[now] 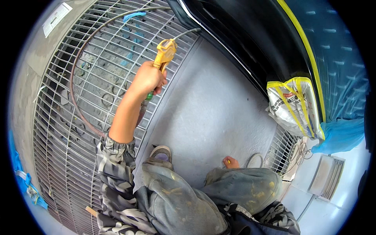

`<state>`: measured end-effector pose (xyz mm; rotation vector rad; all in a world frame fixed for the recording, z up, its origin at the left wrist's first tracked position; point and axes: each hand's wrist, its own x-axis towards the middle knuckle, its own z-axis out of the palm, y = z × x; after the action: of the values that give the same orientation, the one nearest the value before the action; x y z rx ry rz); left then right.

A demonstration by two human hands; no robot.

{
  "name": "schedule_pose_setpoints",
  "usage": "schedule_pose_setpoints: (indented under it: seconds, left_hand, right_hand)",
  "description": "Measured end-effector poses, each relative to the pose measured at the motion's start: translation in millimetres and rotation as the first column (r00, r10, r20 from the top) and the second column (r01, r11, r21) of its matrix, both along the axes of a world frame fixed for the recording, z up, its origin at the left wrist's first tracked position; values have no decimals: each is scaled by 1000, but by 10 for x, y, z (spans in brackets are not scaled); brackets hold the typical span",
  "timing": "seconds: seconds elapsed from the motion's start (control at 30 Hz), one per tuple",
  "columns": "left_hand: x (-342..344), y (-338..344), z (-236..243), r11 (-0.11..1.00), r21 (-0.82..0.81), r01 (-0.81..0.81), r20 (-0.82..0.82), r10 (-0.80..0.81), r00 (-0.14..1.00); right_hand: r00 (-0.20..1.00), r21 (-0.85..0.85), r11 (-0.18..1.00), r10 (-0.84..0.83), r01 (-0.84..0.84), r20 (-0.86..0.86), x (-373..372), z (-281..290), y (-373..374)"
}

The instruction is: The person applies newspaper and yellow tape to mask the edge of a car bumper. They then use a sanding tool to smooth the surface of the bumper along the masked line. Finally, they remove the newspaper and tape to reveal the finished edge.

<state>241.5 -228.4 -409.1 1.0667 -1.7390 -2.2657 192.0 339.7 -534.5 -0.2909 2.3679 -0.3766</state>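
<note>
My left hand [150,80] is wrapped round the handle of a yellow air blow gun [166,53], out over the edge of the floor grate. The gun's thin metal nozzle [187,33] points up and right, its tip close to the lower edge of a glossy black vehicle body panel [243,35]. Below my fist shows a green fitting [149,95]. By my right knee, my right hand [231,161] is mostly hidden behind the leg. Its fingers are closed, and a small bit of yellow shows at them, too small to name.
A brown hose [73,78] curves across the metal floor grate [55,152] on the left. Blue plastic film [340,78] and a white sheet with yellow tape [291,103] cover parts at the right. A thin cord [301,152] lies coiled by a smaller grate [280,147].
</note>
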Motion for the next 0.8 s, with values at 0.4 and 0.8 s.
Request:
schedule_pose_setpoints:
  seconds: [0.4, 0.8]
  left_hand:
    - [203, -347, -106, 998, 29, -59, -27, 60, 998]
    - [63, -140, -7, 996, 2, 91, 22, -92, 996]
  right_hand:
    - [1000, 82, 996, -18, 18, -6, -9, -93, 227]
    - [998, 92, 995, -42, 38, 46, -48, -136, 233]
